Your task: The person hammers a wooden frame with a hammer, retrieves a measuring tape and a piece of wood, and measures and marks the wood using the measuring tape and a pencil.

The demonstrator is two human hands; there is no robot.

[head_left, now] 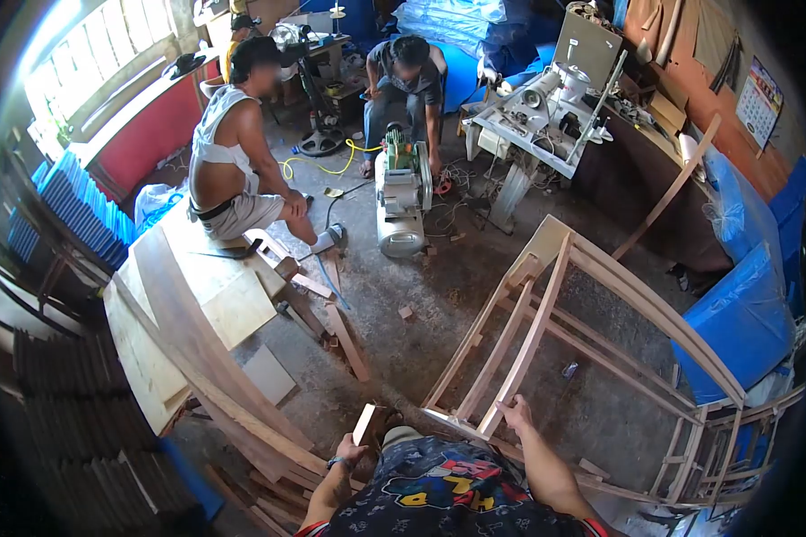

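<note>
My left hand (pixel 350 448) is closed around a short pale wood block (pixel 364 424), held upright beside my body. A watch or band circles that wrist. On my other side, my right hand (pixel 516 414) grips the near end of a wooden rail (pixel 539 324), fingers partly hidden against it. This rail belongs to a large wooden frame (pixel 631 288) with long side bars and inner slats, standing on the floor in front and to the right. Its near edge reaches close to my waist.
A person (pixel 233 134) sits on the left workbench (pixel 228 300). Another person (pixel 403 80) bends over a machine (pixel 401 201) on the floor, near a yellow cable (pixel 331 168). Curved planks (pixel 175 309) lean at left. A sewing machine table (pixel 537 116) stands back right. Wood offcuts (pixel 347 340) litter the floor.
</note>
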